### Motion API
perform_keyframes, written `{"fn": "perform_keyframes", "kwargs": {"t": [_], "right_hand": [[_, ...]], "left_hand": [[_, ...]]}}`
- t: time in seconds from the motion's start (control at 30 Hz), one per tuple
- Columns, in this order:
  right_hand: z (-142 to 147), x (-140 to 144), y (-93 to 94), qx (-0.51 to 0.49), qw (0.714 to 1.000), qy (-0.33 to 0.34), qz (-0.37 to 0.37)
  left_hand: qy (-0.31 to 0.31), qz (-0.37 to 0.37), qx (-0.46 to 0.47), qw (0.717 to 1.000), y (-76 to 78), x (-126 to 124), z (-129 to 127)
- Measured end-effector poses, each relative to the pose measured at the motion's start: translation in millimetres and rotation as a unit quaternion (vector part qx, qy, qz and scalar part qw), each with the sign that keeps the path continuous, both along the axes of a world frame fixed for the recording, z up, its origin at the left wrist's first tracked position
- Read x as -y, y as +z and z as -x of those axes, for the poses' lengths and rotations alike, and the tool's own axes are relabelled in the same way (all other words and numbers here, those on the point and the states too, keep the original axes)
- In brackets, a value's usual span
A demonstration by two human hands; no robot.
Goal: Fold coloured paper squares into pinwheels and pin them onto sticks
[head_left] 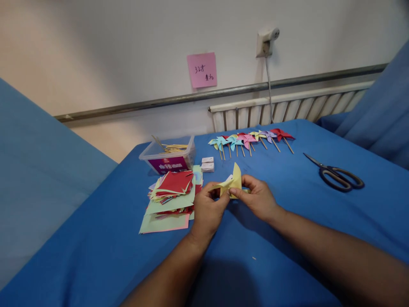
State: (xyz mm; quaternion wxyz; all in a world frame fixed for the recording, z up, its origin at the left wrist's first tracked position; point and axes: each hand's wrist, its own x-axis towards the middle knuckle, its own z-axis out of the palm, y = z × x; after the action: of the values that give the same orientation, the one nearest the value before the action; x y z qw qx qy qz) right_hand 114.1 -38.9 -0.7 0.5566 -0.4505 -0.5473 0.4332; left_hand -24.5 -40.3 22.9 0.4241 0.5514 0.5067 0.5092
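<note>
Both my hands hold a yellow paper pinwheel [235,177] above the blue-covered table, its blades partly folded in. On its left side my left hand [209,204] is closed, the thumb pressing near the centre. My right hand [258,198] pinches the right side, its thumb meeting the left one at the middle. What lies under the thumbs is hidden. Left of my hands is a stack of cut paper squares [175,182], red on top with green and other colours below. Two small white boxes [207,164] lie just beyond my left hand.
A clear plastic tub [190,155] with wooden sticks [174,148] stands at the back left. Several finished pinwheels [247,140] on sticks lie in a row along the back. Open scissors [338,175] rest at the right. Behind are a radiator [294,106] and a wall.
</note>
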Motion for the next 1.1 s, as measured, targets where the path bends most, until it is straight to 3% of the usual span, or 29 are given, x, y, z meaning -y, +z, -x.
{"fn": "perform_keyframes", "kwargs": {"t": [0.33,0.8,1.1], "right_hand": [[-1.4,-1.5,3.9,-0.031,0.999,0.044,0.007],[-0.4,2.9,3.6,-0.001,1.000,0.003,-0.027],[-2.2,1.0,2.9,0.006,0.999,0.014,-0.029]], "left_hand": [[-0.007,0.008,-0.016,1.000,1.2,-0.2,1.6],[-0.002,0.005,0.016,1.000,-1.2,-1.2,-0.1],[-0.010,-0.020,-0.024,0.999,-2.0,-1.7,1.3]]}}
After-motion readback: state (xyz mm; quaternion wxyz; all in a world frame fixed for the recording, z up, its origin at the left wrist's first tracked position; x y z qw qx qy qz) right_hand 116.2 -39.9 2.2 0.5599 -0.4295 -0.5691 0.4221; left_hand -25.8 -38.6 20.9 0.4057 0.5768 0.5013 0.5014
